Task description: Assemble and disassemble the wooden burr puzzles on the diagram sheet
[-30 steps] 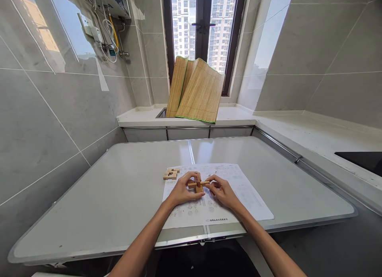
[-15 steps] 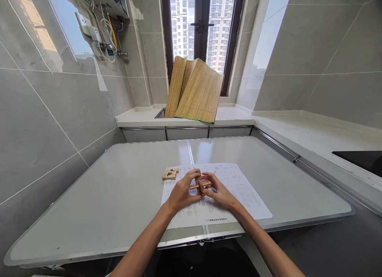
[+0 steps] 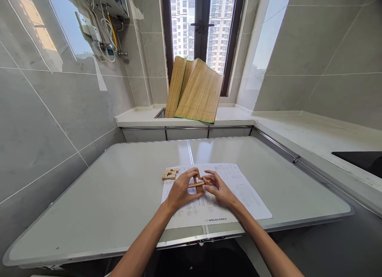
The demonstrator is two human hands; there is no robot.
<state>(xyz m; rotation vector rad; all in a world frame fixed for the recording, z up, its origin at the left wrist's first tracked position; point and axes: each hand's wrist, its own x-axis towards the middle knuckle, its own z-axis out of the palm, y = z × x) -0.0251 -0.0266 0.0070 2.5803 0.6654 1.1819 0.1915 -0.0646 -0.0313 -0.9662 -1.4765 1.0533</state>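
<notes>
My left hand [image 3: 181,190] grips a notched wooden puzzle piece [image 3: 199,189] by its two ends, thumb below and fingers above. Crossing that piece is a wooden stick [image 3: 195,185], whose right end lies at the fingers of my right hand [image 3: 221,190]. Those right fingers are bent and closed on the stick's end, partly hiding it. Both hands are just above a printed white sheet [image 3: 247,197]. Several light wooden puzzle pieces [image 3: 170,174] lie together at the sheet's far left corner.
The sheet rests on a pale folding table [image 3: 98,201] with a centre seam. Behind it, a folded bamboo mat [image 3: 199,90] leans on the white counter [image 3: 238,118] before a window. A black panel [image 3: 361,161] is on the right counter. Pipes and cables [image 3: 109,38] hang at upper left.
My right hand has opened slightly away from the notched piece, its fingers shifting on the stick. The notched piece shows more openly in my left hand, and the stick has tilted a little.
</notes>
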